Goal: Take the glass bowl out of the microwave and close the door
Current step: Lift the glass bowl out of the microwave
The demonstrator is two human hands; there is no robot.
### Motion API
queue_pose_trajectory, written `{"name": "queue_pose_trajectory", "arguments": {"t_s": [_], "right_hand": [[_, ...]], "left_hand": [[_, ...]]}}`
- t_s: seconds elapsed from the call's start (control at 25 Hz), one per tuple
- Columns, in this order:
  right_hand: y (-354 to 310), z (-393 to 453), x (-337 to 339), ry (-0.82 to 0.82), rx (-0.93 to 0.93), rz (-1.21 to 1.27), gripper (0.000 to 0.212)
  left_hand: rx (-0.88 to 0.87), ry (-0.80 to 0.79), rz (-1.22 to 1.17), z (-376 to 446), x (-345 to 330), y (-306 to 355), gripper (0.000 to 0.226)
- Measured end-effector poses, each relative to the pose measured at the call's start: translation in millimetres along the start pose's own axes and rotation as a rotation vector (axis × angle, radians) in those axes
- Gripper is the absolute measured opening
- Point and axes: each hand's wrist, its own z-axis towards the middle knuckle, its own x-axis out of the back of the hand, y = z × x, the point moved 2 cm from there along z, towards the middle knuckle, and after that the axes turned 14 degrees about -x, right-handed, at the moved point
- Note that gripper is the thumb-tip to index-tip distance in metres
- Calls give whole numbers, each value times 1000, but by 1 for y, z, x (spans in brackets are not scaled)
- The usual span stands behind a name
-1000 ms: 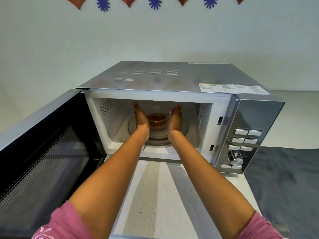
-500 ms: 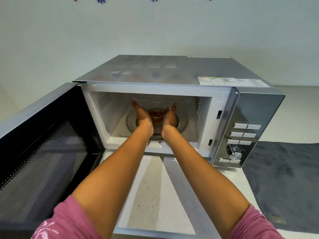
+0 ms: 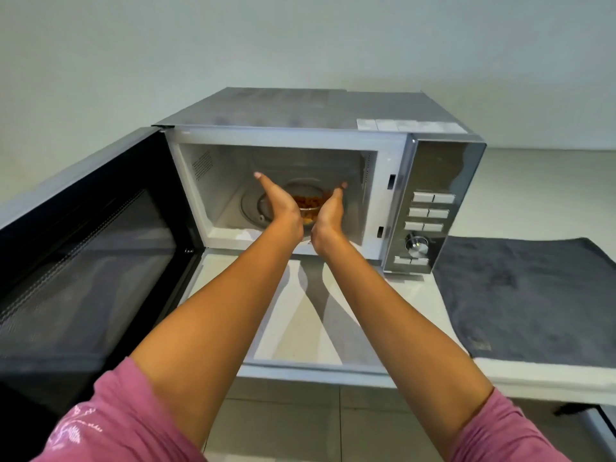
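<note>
A small glass bowl [image 3: 307, 202] with orange-brown food in it sits between my palms, near the front of the cavity of the silver microwave [image 3: 336, 108]. My left hand [image 3: 281, 208] presses its left side and my right hand [image 3: 330, 213] presses its right side, so most of the glass is hidden. The bowl appears lifted slightly above the round glass turntable [image 3: 253, 211]. The black microwave door [image 3: 93, 248] hangs wide open to the left.
A control panel [image 3: 430, 211] with buttons and a knob is on the microwave's right. A dark grey cloth [image 3: 526, 295] lies on the white counter [image 3: 300, 331] at the right. The counter's front edge and tiled floor are below.
My hands closed in on the bowl and have drawn it forward from the turntable's middle toward the cavity opening. The camera has pulled back and tilted down.
</note>
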Motion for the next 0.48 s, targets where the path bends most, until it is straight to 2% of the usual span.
{"name": "queue_pose_trajectory", "arguments": {"t_s": [0.28, 0.48], "right_hand": [[8, -67, 41, 18, 19, 51, 72], [7, -107, 81, 119, 8, 69, 69]], "left_hand": [[-48, 76, 62, -78, -1, 2, 82], [7, 100, 78, -131, 0, -13, 80]]}}
